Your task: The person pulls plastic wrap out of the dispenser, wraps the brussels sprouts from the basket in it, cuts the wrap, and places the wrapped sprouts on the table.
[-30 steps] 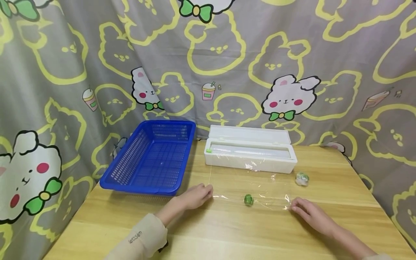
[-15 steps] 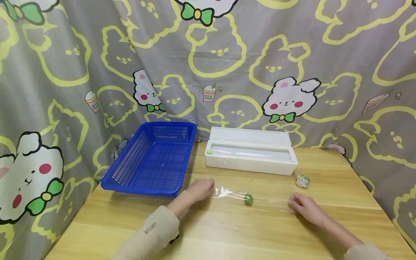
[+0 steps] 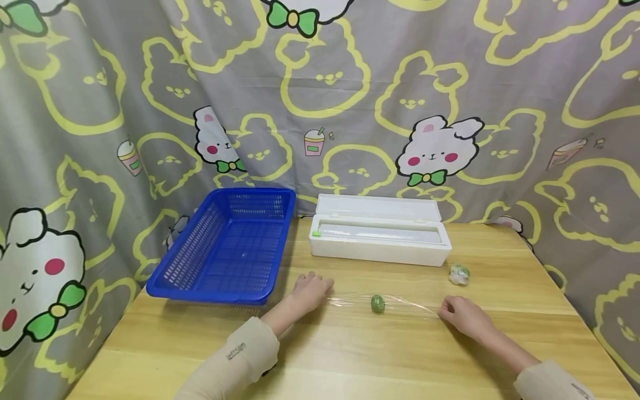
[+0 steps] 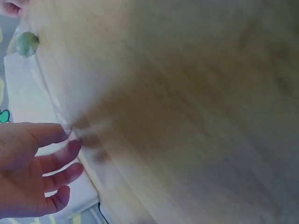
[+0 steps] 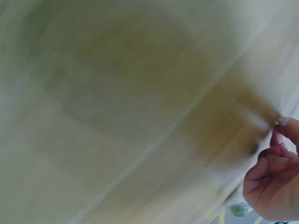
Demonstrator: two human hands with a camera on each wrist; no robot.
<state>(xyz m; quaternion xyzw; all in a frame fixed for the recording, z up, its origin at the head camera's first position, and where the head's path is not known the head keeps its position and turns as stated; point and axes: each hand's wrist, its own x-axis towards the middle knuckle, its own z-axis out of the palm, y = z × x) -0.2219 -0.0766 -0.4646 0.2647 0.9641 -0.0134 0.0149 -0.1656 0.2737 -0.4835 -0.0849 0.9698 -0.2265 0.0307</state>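
A thin strip of clear plastic wrap (image 3: 350,300) stretches between my two hands, gathered narrow. Along it, midway, sits a small round green vegetable (image 3: 378,303), with the film about it. My left hand (image 3: 311,291) pinches the wrap's left end; in the left wrist view the thumb and index finger (image 4: 72,148) nearly meet at the film while the others curve loosely. At the right end, my right hand (image 3: 466,315) pinches the wrap between thumb and fingertip, its other fingers curled, as the right wrist view shows. The left wrist view also has the vegetable (image 4: 27,44).
Behind the hands stands a long white box (image 3: 380,251), its lid raised, with a film roll (image 3: 380,233) inside. A second green-and-white vegetable (image 3: 459,275), seemingly wrapped, lies right of it. A blue plastic basket (image 3: 215,294) stands at the left. A patterned curtain (image 3: 240,66) borders the wooden table (image 3: 380,361).
The wide sheet of wrap has narrowed into a strip along the green vegetable. My left hand has shifted slightly and its fingers look more extended; my right hand still holds its end.
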